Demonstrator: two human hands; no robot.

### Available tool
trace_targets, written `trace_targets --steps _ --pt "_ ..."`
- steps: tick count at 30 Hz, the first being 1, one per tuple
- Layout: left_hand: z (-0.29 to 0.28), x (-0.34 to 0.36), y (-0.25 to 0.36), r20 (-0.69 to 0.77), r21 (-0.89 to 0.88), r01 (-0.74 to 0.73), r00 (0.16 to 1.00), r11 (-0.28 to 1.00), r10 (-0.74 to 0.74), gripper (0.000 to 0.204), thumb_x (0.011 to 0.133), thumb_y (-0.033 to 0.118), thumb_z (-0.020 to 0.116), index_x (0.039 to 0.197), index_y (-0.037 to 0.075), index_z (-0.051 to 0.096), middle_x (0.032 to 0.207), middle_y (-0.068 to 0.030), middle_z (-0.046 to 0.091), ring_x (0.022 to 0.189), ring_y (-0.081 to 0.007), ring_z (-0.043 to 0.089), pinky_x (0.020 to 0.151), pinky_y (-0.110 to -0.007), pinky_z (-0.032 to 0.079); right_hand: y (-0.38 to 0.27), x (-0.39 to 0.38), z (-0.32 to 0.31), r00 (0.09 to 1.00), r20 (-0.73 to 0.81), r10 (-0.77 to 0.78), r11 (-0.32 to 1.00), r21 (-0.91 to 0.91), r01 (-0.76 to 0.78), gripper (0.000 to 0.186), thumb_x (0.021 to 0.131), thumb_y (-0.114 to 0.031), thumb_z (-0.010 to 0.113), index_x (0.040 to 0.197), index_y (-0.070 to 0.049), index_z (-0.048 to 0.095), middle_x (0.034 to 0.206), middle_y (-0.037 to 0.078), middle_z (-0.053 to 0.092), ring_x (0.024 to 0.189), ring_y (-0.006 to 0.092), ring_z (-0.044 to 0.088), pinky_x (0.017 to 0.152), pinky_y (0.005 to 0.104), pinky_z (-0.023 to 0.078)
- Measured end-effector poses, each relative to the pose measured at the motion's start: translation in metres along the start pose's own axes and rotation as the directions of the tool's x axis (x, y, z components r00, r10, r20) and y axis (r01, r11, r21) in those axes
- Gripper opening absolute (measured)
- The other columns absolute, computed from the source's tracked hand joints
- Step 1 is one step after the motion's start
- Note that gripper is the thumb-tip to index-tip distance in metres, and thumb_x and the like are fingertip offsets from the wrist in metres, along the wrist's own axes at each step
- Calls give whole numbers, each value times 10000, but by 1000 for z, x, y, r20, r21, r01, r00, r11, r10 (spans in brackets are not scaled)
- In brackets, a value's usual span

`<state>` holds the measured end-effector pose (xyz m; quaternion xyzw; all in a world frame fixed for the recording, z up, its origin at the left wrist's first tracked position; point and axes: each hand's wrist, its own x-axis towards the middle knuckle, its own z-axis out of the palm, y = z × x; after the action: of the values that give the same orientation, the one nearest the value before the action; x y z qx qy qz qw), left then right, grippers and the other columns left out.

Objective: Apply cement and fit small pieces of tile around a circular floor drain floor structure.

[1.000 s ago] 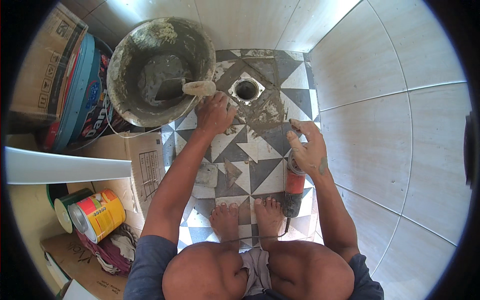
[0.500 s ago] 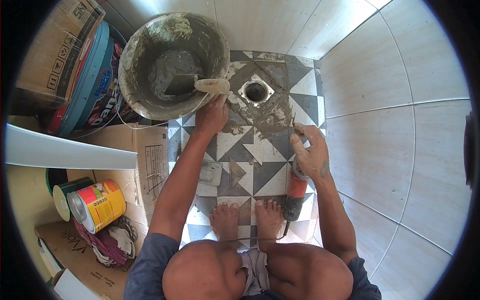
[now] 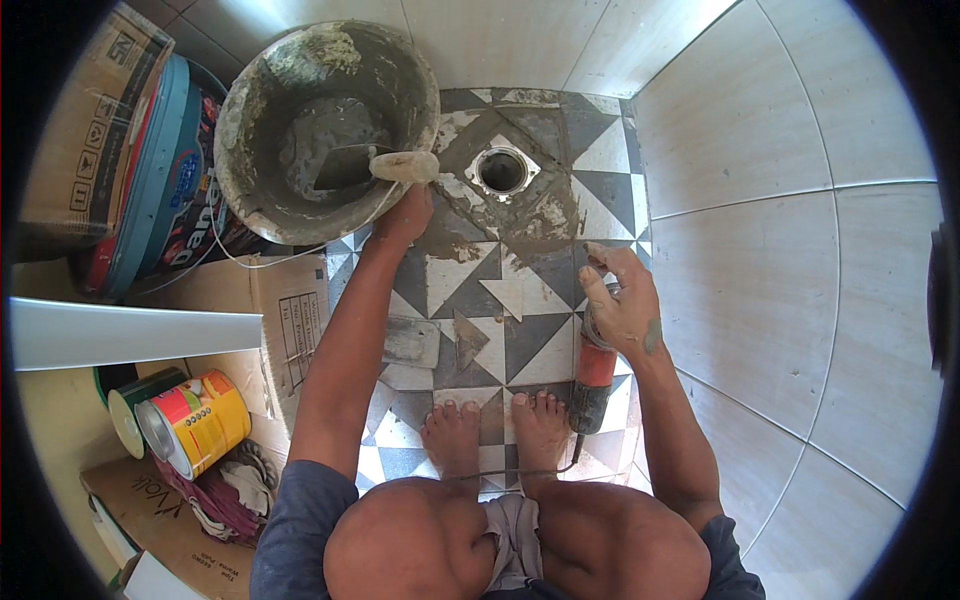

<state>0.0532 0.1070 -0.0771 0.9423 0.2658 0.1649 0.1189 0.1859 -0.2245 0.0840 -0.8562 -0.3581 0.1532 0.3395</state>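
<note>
A mortar-caked bucket (image 3: 235,160) stands at the far left with wet grey mortar (image 3: 325,140) inside. Across its right rim rests a trowel's pale wooden handle (image 3: 404,166), its blade (image 3: 343,168) over the mortar. My left hand (image 3: 402,218) is against the bucket's right side, just below that handle; its fingers are hidden. Bent and smeared with mortar, my right hand (image 3: 622,290) hovers with thumb and forefinger apart, holding nothing visible. Beneath it is a red and black power tool (image 3: 595,365), apparently an angle grinder, its head partly covered by the hand.
A square drain fitting (image 3: 502,173) sits in mortar-smeared floor tiles. Triangular tile pieces (image 3: 503,297) and a grey rectangular block (image 3: 411,342) lie nearer me. A power cord (image 3: 520,471) crosses by my feet. Cartons (image 3: 290,320) and a yellow tin (image 3: 205,420) stand left; tiled walls (image 3: 740,150) rise right.
The view has shifted slightly, moving the bucket and drain up and left in the picture. My left hand stays beside the bucket; my right hand stays above the tool.
</note>
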Motion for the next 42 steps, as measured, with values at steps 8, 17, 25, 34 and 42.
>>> trace_targets --steps 8,17,25,34,42 --pt "5 -2 -16 -62 -38 14 998 999 -17 452 920 42 563 1364 92 631 1300 -203 694 1290 -404 588 1129 -520 419 -4 1 8 1000 10 -2 999 45 1 357 928 -192 721 1215 20 741 1097 214 731 1052 381 702 959 438 542" --pt "-7 9 -4 97 -132 -40 994 991 53 453 897 11 546 1341 51 623 1277 -195 680 1225 -402 627 1073 -485 471 -6 -1 8 1000 -2 -23 998 51 23 345 930 -179 716 1215 14 742 1096 206 727 1045 377 700 959 434 543" --pt "-7 14 -5 110 -105 -57 992 993 68 462 886 31 576 1347 41 617 1235 -177 702 1184 -373 648 1048 -474 482 -2 -2 7 1000 19 -15 1000 28 15 368 969 -189 705 1266 28 710 1119 201 719 1058 338 702 948 423 542" --pt "-20 -51 15 23 -314 334 938 889 -345 361 954 135 596 1288 22 673 1220 -181 710 1132 -352 664 1016 -456 497 -1 0 4 1000 0 19 998 67 -19 358 955 -212 709 1233 12 733 1095 210 724 1054 382 703 947 443 544" --pt "-91 -114 38 -13 -399 423 885 814 -466 377 930 161 705 1276 11 688 1213 -190 713 1141 -370 665 1025 -443 502 -22 0 36 991 70 -113 993 53 109 353 971 -223 706 1238 7 719 1109 190 706 1046 349 693 934 427 538"
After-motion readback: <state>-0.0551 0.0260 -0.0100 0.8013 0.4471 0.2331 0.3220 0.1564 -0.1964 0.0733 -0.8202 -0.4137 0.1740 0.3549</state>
